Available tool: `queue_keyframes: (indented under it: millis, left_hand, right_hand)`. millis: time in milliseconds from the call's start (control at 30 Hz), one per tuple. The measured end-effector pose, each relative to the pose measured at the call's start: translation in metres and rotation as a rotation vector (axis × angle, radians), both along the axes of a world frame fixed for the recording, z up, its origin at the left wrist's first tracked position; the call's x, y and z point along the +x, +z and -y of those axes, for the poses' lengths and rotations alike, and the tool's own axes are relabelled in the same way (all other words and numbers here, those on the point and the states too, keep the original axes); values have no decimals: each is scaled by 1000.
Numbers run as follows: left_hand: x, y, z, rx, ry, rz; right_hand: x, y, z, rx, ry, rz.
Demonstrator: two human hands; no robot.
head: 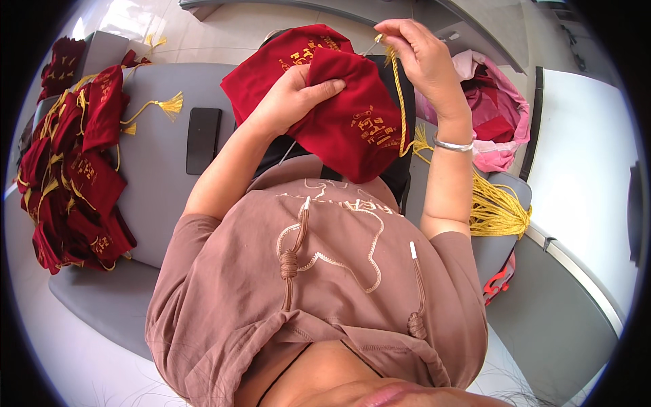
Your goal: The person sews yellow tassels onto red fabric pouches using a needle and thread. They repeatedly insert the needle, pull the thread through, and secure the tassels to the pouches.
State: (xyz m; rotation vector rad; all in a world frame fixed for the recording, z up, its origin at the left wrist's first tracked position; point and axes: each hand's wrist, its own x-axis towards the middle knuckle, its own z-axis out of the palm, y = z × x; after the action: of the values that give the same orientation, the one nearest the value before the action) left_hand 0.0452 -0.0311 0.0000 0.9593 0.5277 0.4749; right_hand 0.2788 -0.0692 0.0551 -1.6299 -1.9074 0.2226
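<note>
A dark red velvet pouch point(356, 122) with gold printing is held over my lap, pinched at its upper part by my left hand point(295, 96). Beneath it, more red velvet with gold print point(285, 56) lies across my legs. A thin metal rod point(372, 48) sticks out at the pouch's upper right edge. Raised beside that tip, my right hand point(414, 56) pinches the end of a yellow twisted cord point(401, 107). The cord hangs down past the pouch's right side, near a yellow tassel point(421, 140). Another bit of thin rod point(287, 152) shows below my left wrist.
On the grey bench at left lies a heap of red pouches point(76, 173) with yellow cords and tassels. A black phone-like slab point(203, 141) rests nearby. To the right are a pink bag point(516, 114) holding red fabric, a bundle of yellow cords point(501, 213) and a white-topped table point(580, 132).
</note>
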Motion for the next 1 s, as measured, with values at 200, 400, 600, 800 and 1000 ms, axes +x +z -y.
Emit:
queue_keyframes:
  millis: [200, 400, 600, 800, 1000]
  left_hand:
    - [3, 4, 5, -159, 16, 16]
    - [7, 13, -8, -28, 205, -5]
    - [19, 13, -25, 62, 311, -45]
    - [26, 8, -23, 58, 364, 17]
    - [28, 12, -28, 37, 371, 43]
  right_hand:
    - [2, -15, -1, 163, -56, 105]
    - [-12, -9, 22, 270, -280, -229]
    - [-73, -24, 73, -378, -182, -424]
    - [-79, -38, 78, -671, -179, -1056]
    - [-82, -42, 86, -472, -277, -844]
